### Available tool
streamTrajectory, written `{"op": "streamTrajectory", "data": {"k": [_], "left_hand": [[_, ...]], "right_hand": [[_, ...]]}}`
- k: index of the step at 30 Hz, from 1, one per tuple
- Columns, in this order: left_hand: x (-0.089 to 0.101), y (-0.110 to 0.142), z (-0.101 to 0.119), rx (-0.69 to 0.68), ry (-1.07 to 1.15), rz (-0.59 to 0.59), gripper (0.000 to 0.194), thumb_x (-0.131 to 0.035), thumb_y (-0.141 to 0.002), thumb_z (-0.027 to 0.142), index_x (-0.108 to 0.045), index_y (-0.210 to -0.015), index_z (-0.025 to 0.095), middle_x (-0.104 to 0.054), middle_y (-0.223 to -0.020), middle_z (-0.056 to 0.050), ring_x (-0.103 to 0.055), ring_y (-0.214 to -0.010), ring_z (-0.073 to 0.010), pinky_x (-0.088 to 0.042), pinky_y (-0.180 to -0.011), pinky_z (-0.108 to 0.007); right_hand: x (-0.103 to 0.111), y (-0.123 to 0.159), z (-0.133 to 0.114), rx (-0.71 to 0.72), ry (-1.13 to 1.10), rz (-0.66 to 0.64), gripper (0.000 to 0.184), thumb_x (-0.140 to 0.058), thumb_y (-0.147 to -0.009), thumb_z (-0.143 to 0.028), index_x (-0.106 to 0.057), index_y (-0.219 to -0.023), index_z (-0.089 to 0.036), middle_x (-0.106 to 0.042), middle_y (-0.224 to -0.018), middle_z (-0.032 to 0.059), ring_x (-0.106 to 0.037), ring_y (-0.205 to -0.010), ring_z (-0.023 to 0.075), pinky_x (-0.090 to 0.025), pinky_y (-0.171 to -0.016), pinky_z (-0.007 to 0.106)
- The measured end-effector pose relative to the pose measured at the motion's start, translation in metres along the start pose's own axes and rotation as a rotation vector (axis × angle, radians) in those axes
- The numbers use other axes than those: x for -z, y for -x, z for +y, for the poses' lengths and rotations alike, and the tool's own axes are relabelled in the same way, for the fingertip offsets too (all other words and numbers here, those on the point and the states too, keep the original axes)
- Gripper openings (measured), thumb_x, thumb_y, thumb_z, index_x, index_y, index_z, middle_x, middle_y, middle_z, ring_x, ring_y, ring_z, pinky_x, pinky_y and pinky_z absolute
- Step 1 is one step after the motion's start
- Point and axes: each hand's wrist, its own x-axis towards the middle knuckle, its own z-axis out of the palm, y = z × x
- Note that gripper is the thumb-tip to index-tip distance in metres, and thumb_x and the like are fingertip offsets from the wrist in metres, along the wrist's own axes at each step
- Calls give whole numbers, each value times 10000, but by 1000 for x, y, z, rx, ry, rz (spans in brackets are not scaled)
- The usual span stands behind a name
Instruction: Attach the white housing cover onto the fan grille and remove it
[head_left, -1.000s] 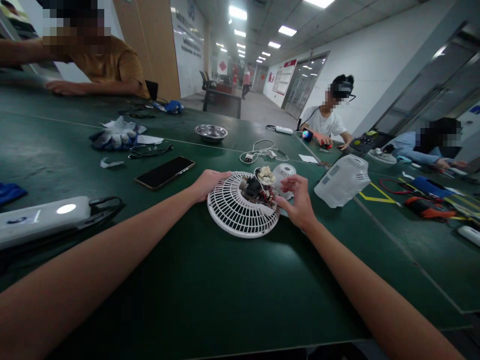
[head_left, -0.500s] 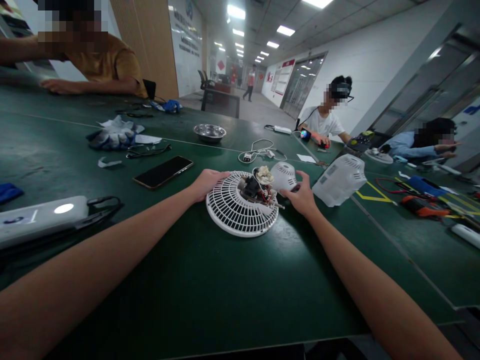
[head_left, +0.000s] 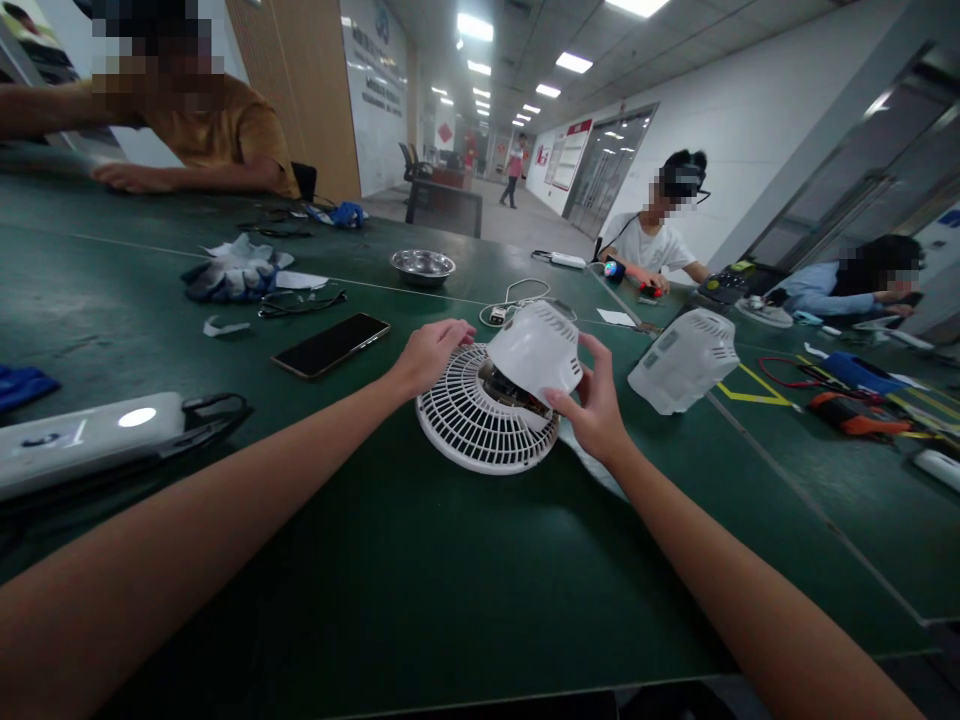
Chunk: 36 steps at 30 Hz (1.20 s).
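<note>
White cover (head_left: 534,350) clamped in my right grip (head_left: 600,405).
Held over fan grille (head_left: 480,435), inward of counter's (head_left: 450,600) near edge; left grip (head_left: 429,356) at grille's rim, closure I cannot tell.

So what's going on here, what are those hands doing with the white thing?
A person is holding a white vented cover in the right-hand grip, tilted over some dark inner parts on a round white grille. The left-hand grip is by the grille's edge; I can't tell if it touches. The green table also has another white shell to the right and a phone to the left.
</note>
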Motion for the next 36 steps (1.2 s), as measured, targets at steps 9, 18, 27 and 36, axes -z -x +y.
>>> {"op": "streamTrajectory", "data": {"k": [9,18,27,36], "left_hand": [[3,9,34,-325,-160,-355,670,-694,-884,660,-649,-1327,159,-752,-1220,-159,-708,-1049,-302,-534,-906,-426],[9,11,50,-208,-21,-451,667,-960,-559,475,-750,-1128,197,-760,-1077,-123,-705,-1100,-372,-555,-914,-452],[9,14,51,-101,121,-433,729,-974,-502,431,-739,-1158,215,-776,-1038,-100,-721,-1107,-384,-561,-933,-489],[11,10,46,-159,24,-487,725,-962,-530,442,-740,-1186,226,-751,-1180,-115,-669,-1213,-396,-509,-1024,-500]], "right_hand": [[11,-2,-6,205,340,-143,868,-831,-800,-477,-383,-1532,-351,-695,-1149,59,-695,-980,302,-591,-958,591],[8,3,-25,68,211,-239,942,-912,-731,-442,-458,-1551,-351,-702,-1347,79,-691,-1151,368,-525,-1084,662],[9,-1,-26,91,270,-252,970,-929,-719,-412,-487,-1581,-366,-576,-1579,47,-601,-1375,397,-422,-1201,694],[3,2,-27,162,393,-225,968,-904,-746,-450,-461,-1600,-340,-505,-1641,66,-501,-1487,410,-342,-1251,702]]}}
